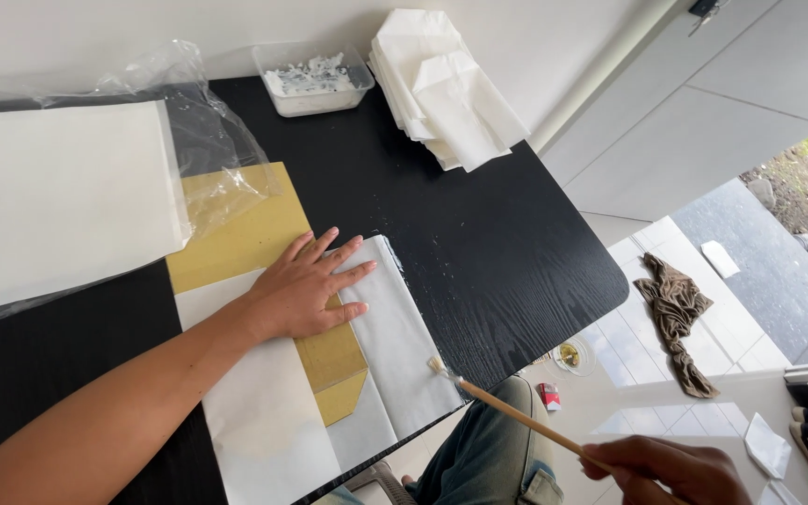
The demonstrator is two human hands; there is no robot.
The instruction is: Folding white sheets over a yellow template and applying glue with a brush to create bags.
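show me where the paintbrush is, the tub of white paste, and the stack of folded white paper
paintbrush [516, 417], head view, on the middle of its wooden handle.
tub of white paste [314, 79], head view, on the paste inside the clear tub.
stack of folded white paper [441, 89], head view, on the top sheet.

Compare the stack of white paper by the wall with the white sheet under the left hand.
The stack of white paper is many folded, rumpled sheets piled loosely at the table's far edge, untouched. The white sheet is a single flat layer folded over a yellow-brown board, pressed down by the left hand. Both are plain white paper.
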